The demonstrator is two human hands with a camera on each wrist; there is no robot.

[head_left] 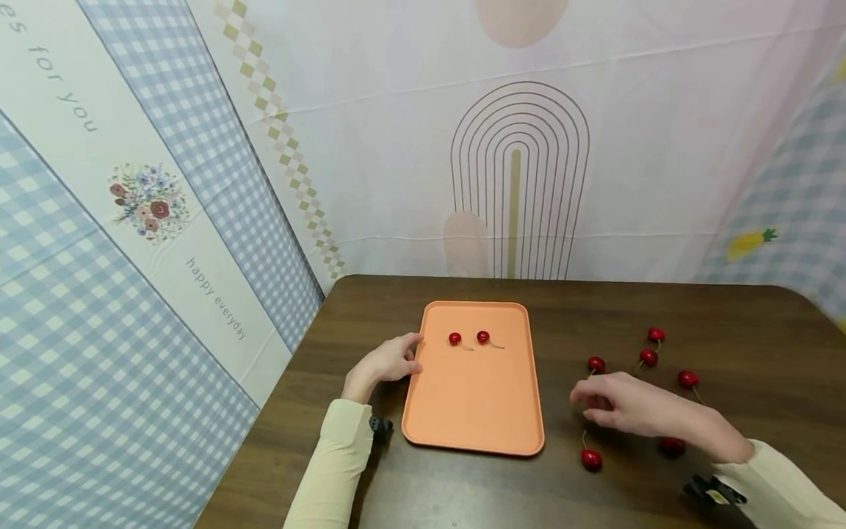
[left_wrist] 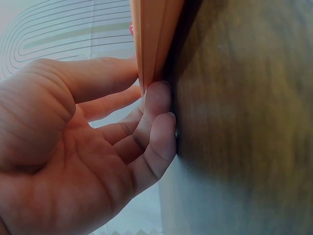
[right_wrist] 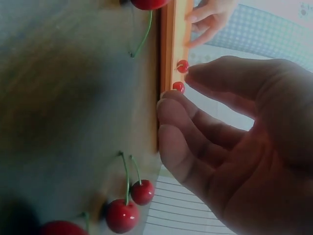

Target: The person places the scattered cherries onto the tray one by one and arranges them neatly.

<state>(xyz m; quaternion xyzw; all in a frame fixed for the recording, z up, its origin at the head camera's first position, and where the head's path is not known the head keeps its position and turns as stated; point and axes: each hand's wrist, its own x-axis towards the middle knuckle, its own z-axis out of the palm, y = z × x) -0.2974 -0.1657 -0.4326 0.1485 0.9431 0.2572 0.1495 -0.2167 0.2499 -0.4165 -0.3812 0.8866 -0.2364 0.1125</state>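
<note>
The table [head_left: 727, 323] fills the lower frame, the orange tray [head_left: 472, 400] at its centre with two cherries [head_left: 454, 339] near the top. Six more cherries [head_left: 648, 357] lie loose at lower right. The left hand [head_left: 390, 360] rests relaxed against the tray's left rim, holding nothing. The right hand [head_left: 628, 408] hovers among the loose fruit, fingers loosely spread and empty. Judged: picking stage; next comes pinching a nearby cherry.

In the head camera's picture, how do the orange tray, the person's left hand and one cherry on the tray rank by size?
1. orange tray
2. left hand
3. cherry on the tray, by far the smallest
</note>
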